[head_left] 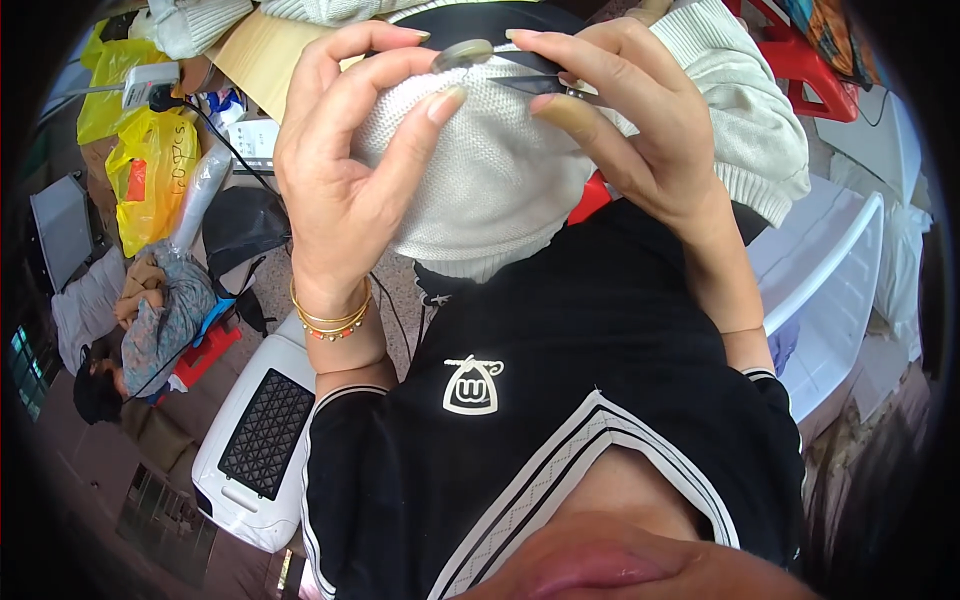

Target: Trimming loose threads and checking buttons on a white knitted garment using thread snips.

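Up near the top of the head view, my left hand (335, 165) pinches the edge of a pale knitted garment (480, 180). A round, glossy grey-green button (463, 54) sits at that edge, beside my left fingertips. My right hand (650, 110) is closed on dark, pointed thread snips (528, 82), their narrow blades spread apart and pointing left toward the button. The blade tips lie close to the knit just below the button; whether they touch a thread is too small to tell. The garment's lower part hangs in front of my black shirt.
More pale knitwear (745, 110) lies on the right, near a red stool (815, 75). A white plastic bin (825, 270) stands below it. On the left are yellow bags (150, 170), a black cable, a white case (255, 440) and another person (160, 320).
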A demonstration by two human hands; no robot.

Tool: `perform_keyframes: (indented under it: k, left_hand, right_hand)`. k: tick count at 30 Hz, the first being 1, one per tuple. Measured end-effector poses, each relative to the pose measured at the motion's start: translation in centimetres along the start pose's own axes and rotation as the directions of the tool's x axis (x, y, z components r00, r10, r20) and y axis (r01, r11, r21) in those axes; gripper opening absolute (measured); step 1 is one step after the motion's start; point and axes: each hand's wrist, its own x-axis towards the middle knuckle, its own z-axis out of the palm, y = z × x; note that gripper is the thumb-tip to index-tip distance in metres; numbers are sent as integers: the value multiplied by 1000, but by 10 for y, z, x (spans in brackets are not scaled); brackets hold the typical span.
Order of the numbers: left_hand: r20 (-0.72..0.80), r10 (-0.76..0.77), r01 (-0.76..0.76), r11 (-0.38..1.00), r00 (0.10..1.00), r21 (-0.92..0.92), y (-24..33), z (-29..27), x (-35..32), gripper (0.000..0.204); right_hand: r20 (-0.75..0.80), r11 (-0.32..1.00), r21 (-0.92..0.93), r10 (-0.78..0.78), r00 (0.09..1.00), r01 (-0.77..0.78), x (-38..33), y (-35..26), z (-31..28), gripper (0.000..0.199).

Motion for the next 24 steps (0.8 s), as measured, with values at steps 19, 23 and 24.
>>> perform_keyframes:
  k: [19, 23, 24]
  left_hand:
    - [35, 34, -38, 993, 999, 113, 2, 0, -2, 25]
    - [34, 24, -28, 993, 999, 116, 1, -2, -4, 26]
    - [18, 0, -2, 996, 1000, 89, 2, -2, -4, 28]
  right_hand:
    - [36, 998, -7, 60, 998, -60, 9, -12, 0, 34]
    - [6, 998, -58, 30, 1000, -30, 9, -9, 6, 30]
    - [-15, 997, -69, -24, 1000, 23, 10, -8, 8, 29]
